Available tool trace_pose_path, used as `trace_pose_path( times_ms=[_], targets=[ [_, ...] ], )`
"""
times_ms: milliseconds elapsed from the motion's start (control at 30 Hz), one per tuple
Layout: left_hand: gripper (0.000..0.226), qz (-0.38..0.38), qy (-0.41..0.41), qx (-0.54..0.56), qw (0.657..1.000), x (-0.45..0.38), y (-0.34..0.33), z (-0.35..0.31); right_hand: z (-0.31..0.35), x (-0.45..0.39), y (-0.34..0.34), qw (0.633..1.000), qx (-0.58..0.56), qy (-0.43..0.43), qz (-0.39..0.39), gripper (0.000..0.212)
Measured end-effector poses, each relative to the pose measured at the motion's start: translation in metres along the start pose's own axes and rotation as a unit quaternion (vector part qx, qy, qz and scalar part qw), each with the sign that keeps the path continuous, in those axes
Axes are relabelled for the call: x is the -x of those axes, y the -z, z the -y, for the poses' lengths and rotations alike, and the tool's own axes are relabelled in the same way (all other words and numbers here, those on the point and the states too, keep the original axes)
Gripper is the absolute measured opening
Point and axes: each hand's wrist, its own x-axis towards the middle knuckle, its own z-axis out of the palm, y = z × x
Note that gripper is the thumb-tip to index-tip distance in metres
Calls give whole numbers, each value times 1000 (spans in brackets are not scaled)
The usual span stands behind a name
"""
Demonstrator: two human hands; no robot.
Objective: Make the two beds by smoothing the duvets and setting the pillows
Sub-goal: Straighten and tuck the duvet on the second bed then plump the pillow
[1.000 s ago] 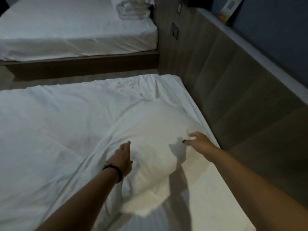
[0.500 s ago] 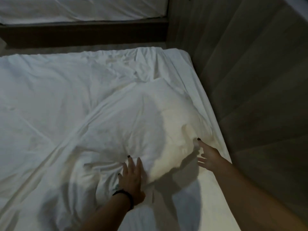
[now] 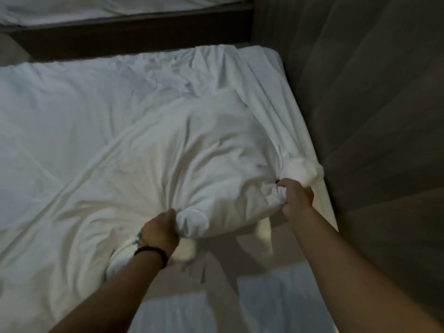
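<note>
The person's left hand (image 3: 161, 230) is clenched on a bunched fold of the white duvet (image 3: 79, 131), with the gathered cloth bulging out of the grip toward the right. A dark band (image 3: 153, 254) circles that wrist. The right hand (image 3: 296, 197) grasps another gathered corner of white cloth near the right edge of the near bed (image 3: 319, 203), fingers curled round it, and a rounded lump of fabric stands just beyond the knuckles. Between the two hands lies a plump raised mass, the pillow (image 3: 211, 159), which looks wrapped or covered by the same white cloth; where pillow ends and duvet begins cannot be told. Creases fan out from both grips across the bulge. The duvet spreads wrinkled over the left and far parts of the near bed, bunched at the far right corner. Bare sheet shows at the near edge between the forearms, crossed by their shadows. To the right, a brown panelled wall (image 3: 374, 121) runs alongside the bed. At the far side, past a dark wooden frame (image 3: 134, 37), the white edge of the second bed (image 3: 96, 8) is visible.
</note>
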Motion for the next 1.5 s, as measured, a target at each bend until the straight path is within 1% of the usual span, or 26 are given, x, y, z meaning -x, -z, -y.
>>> trace_pose_path(
  times_ms=[67,167,200,233,300,367,400,533,600,700,733,767,800,833,867,933,967,1000,1033,1067,1133,1167,1267,1333,1400,1500],
  targets=[
    [22,-25,16,-6,1000,16,19,-3,21,21,10,999,17,32,35,44],
    [23,-45,1,-21,999,51,55,-2,56,56,22,994,43,67,81,80],
    [26,-53,-5,-24,998,64,66,-1,68,66,24,991,46,80,92,86],
    [29,-62,-8,-21,998,76,78,0,79,81,27,989,49,92,100,86],
    [31,-85,-15,-26,996,99,99,0,101,117,34,988,43,104,107,73],
    [28,-99,-12,-44,994,120,114,-1,115,146,47,988,44,111,102,54],
    [26,-100,-13,-48,994,131,120,-3,119,157,56,988,49,110,100,49],
    [17,-81,-29,-51,995,177,134,-5,124,204,98,986,81,96,114,45],
    [18,-95,-51,-43,993,203,137,0,123,224,114,986,89,96,108,45],
    [21,-175,-141,-35,974,234,133,12,118,254,144,984,108,84,111,29],
    [17,-201,-137,-33,969,239,131,13,113,263,158,985,104,80,113,21],
    [9,-248,-133,-16,959,236,127,13,104,267,175,985,91,89,118,14],
    [11,-305,-145,-4,941,233,116,14,93,274,192,984,80,99,126,10],
    [22,-333,-171,-19,927,233,103,14,79,278,207,984,76,96,130,11],
    [26,-304,-186,-40,933,235,93,13,66,279,217,986,75,83,125,14],
    [23,-132,-172,-48,975,249,69,10,38,266,226,994,48,8,98,30],
    [25,-53,-166,-39,984,259,62,8,25,259,225,996,30,-32,79,38],
    [33,-3,-175,-14,984,261,53,7,15,251,220,997,21,-55,58,43],
    [41,4,-165,8,986,254,42,11,5,242,213,997,19,-60,50,46],
    [41,15,-146,0,989,243,35,14,-4,229,207,997,20,-54,50,52],
    [30,67,-105,-8,992,222,36,18,-21,193,202,998,33,-37,43,70],
    [26,69,-95,-13,993,217,41,19,-19,188,198,997,43,-32,48,72],
    [22,27,-92,13,995,219,52,25,10,222,184,995,72,-21,67,48],
    [31,10,-108,47,993,228,61,23,32,247,187,994,85,1,72,38],
    [42,6,-135,58,989,239,72,13,52,270,198,991,84,40,99,29],
    [38,16,-162,36,986,256,89,0,70,303,218,986,74,79,129,20]
  ],
)
